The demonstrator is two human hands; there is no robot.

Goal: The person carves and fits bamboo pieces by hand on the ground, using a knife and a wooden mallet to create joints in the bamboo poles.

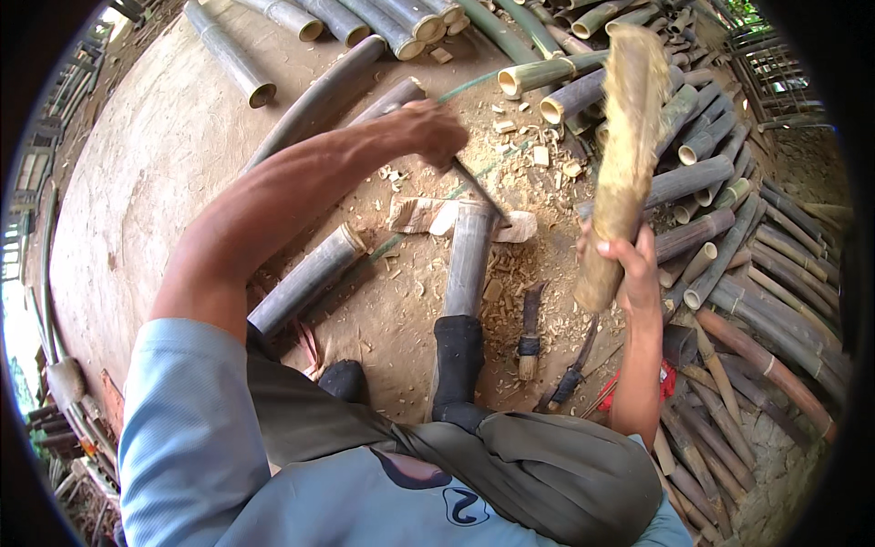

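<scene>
My left hand (437,132) is closed round a dark narrow-bladed tool (478,189). Its handle is hidden in my fist. The blade slants down toward a grey bamboo section (469,260), its tip at or beside the upper end; contact is unclear. That end rests on a pale wood block (421,215), and my dark-covered foot (458,360) is against the lower end. In my right hand (638,260) a thick wooden club (629,137) is raised upright, gripped near its lower end. Its upper part is rough and frayed.
Wood chips (542,157) cover the ground around the block. A knife (530,328) and a dark-wrapped tool (570,378) lie by my foot. Another bamboo section (310,278) lies to the left. Bamboo piles (720,228) fill the right, and more bamboo tubes (232,55) lie at the back.
</scene>
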